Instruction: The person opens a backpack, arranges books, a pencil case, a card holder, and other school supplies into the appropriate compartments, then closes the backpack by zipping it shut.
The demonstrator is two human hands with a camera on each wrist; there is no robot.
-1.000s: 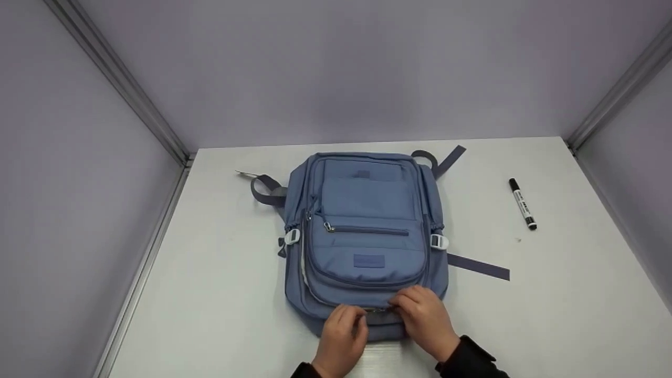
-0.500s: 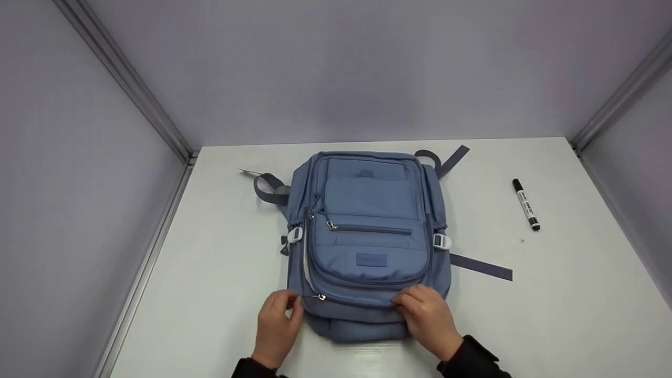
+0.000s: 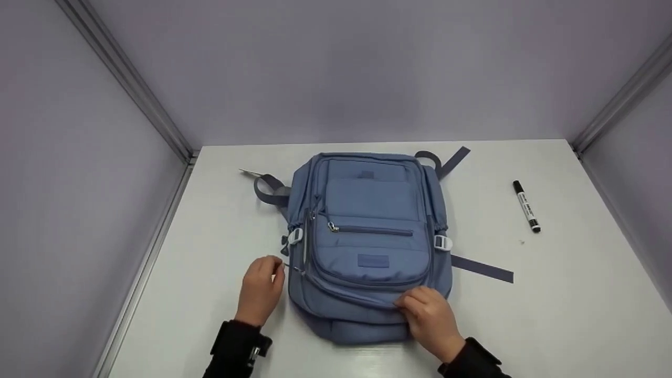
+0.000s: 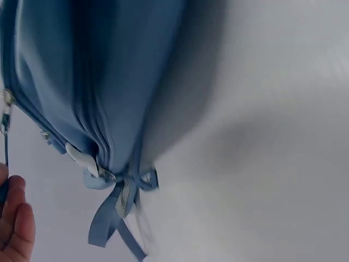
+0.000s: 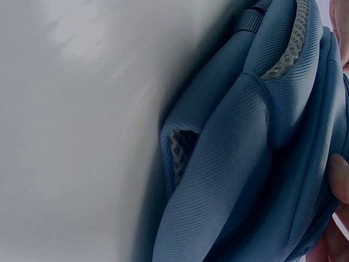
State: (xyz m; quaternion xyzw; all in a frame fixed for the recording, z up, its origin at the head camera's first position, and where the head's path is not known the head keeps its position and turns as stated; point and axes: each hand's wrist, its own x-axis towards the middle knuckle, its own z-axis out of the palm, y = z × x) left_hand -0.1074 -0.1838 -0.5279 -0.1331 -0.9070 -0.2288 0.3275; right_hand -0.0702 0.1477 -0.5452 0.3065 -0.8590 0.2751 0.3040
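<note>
A blue backpack point(image 3: 367, 236) lies flat on the white table point(image 3: 551, 294), front pockets up. My left hand point(image 3: 275, 266) is at its near left side and pinches a zipper pull point(image 3: 294, 269) between thumb and fingers. My right hand point(image 3: 415, 303) grips the fabric at the near edge of the front pocket, fingers curled. In the left wrist view the backpack point(image 4: 82, 82) side and a white buckle point(image 4: 82, 158) show, with my fingertips point(image 4: 16, 224) at the bottom left. The right wrist view is filled by the backpack point(image 5: 262, 164) bottom, with one of my fingers point(image 5: 339, 180) at the right edge.
A black marker point(image 3: 526, 206) lies on the table to the right of the backpack. Grey straps point(image 3: 480, 268) trail out on both sides. Lilac walls with metal corner rails close in the table at the back, left and right.
My left hand has carried the zipper pull from the middle of the near edge round the near left corner and up the left side. The right hand has stayed put.
</note>
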